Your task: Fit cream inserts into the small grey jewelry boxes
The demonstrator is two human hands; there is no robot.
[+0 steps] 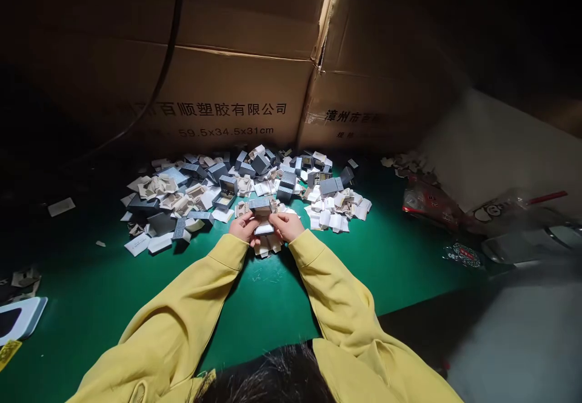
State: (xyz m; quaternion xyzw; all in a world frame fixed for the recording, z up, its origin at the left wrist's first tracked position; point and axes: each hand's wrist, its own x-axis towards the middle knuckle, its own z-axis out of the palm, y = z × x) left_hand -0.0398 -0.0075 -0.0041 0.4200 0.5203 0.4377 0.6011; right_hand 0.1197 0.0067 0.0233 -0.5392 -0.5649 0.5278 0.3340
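Note:
Between my two hands is a small dark grey hinged box (260, 206), its lid raised and a white lining showing inside. My left hand (244, 228) grips the box's left side with bent fingers. On the opposite side, my right hand (286, 226) has its fingers closed at the box's edge. Beneath and in front of the hands lie folded pale paper pieces (268, 246). Just beyond stands another open grey box (226, 192). A heap of similar boxes, such as a closed one (331, 185), spreads behind, mixed with white and beige folded papers (159, 186).
Large cardboard cartons (236, 88) wall off the back of the green table (364, 269). At right lie a red plastic packet (430, 203) and a clear bag. A white device (27, 318) sits at the left edge. A dark cable (170, 51) hangs before the cartons.

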